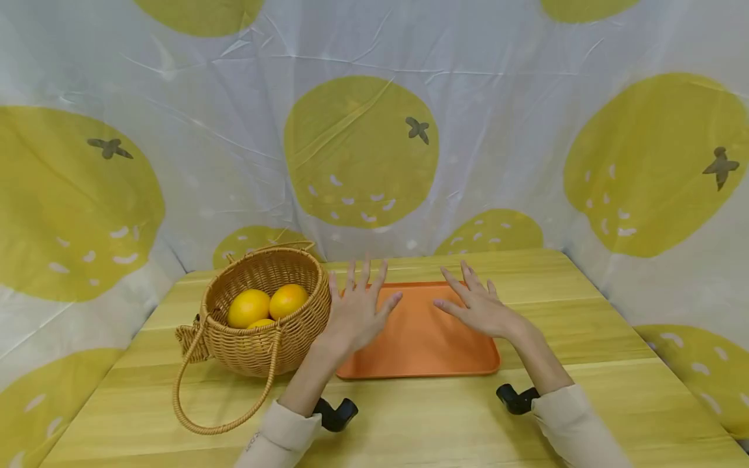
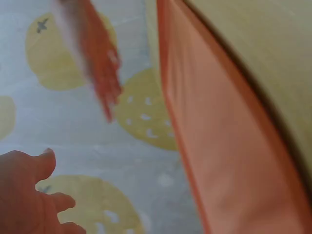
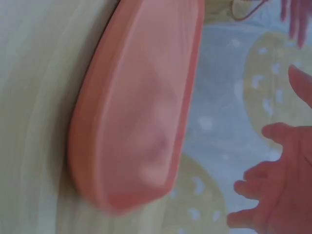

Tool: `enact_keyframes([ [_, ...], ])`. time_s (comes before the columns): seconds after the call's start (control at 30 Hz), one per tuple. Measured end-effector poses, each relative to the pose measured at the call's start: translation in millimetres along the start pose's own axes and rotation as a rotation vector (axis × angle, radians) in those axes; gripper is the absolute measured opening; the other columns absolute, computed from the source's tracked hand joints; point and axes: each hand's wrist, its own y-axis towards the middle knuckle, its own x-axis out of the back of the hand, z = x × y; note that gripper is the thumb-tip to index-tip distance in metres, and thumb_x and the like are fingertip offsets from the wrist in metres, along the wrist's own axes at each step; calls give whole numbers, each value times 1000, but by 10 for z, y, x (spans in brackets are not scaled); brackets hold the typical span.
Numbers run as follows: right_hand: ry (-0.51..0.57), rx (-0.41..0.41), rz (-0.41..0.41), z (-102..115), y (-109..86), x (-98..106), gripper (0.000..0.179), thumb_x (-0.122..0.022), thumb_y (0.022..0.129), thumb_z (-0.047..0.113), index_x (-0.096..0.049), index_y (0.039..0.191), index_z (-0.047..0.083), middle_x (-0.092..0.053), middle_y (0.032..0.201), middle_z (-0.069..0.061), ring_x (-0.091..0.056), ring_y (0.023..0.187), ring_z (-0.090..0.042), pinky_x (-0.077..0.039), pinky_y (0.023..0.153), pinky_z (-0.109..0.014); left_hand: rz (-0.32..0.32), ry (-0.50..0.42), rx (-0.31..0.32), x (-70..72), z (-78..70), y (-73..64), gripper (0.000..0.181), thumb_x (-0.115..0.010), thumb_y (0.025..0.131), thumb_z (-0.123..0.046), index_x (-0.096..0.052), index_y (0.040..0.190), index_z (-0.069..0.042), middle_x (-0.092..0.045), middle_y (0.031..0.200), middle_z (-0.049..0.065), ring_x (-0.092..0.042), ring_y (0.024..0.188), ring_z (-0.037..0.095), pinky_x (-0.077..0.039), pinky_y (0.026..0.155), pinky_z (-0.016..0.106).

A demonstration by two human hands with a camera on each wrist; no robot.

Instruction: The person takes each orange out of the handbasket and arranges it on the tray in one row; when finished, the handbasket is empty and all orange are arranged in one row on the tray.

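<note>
Both hands hover with spread fingers over an orange tray [image 1: 433, 338] in the head view, and neither holds anything. My left hand [image 1: 355, 318] is above the tray's left end, beside the wicker basket [image 1: 257, 348], whose right wall it partly overlaps in this view. Inside the basket lie yellow-orange fruits, an orange-like one [image 1: 248, 308] at left, another [image 1: 289, 300] at right and a third mostly hidden by the rim. My right hand [image 1: 482, 309] is above the tray's right end. In the right wrist view the tray [image 3: 146, 97] shows a bare inner surface.
The wooden table [image 1: 585, 364] carries the tray and basket. The basket's loop handle [image 1: 225, 429] hangs down toward the front left. Behind stands a pale curtain [image 1: 497, 143] printed with yellow fruit. A black wrist mount [image 1: 336, 415] sits below the left wrist, another [image 1: 516, 399] by the right.
</note>
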Motion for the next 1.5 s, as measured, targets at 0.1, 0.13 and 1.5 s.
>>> enact_keyframes([
  [0.1, 35, -49, 83, -182, -26, 62, 82, -41, 108, 57, -6, 168, 16, 22, 169, -27, 15, 156, -51, 15, 117, -75, 6, 24, -25, 224, -18, -102, 74, -38, 108, -59, -10, 168, -26, 3, 175, 10, 3, 162, 40, 8, 123, 72],
  [0.13, 46, -63, 114, -242, -30, 80, 81, -41, 108, 57, -6, 168, 15, 22, 168, -28, 16, 155, -52, 15, 116, -75, 15, 40, -31, 317, -10, -153, 75, -39, 107, -59, -11, 168, -26, 2, 175, 11, 2, 161, 41, 9, 122, 72],
  [1.5, 36, -64, 360, -786, -118, 232, 85, -57, 105, 46, -15, 166, 3, 12, 166, -38, 12, 151, -62, 2, 114, -81, 811, -277, -100, 1487, 1831, 538, 43, -67, 102, -23, -63, 144, -16, -55, 154, 12, -40, 150, 36, -46, 114, 44],
])
